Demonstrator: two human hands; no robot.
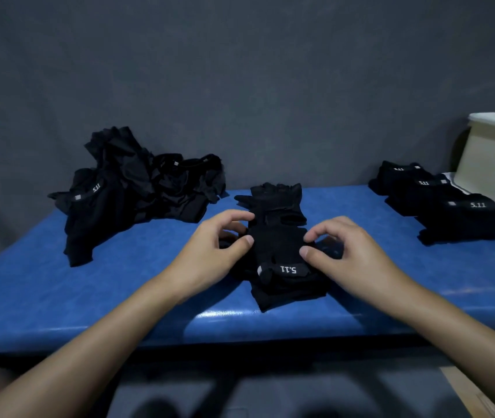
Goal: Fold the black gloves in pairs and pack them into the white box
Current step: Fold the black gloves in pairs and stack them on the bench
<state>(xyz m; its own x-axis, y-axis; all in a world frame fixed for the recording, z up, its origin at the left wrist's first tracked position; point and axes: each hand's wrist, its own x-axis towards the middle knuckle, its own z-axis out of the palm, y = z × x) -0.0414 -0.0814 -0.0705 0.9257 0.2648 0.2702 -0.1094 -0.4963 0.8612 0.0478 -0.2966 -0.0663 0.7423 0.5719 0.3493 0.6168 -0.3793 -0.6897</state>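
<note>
Blue worktop [89, 297]: left hand [210, 251] and right hand [350, 251] pinch the stacked glove pair [279, 245], fingers [324, 230] curled; squaring cuffs first should tighten the fold.

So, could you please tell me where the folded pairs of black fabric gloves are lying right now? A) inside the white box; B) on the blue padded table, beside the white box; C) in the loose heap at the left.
B: the folded glove pairs lie in a row on the blue padded table beside the white box, while the left hand and right hand grip another glove pair mid-table.
</note>
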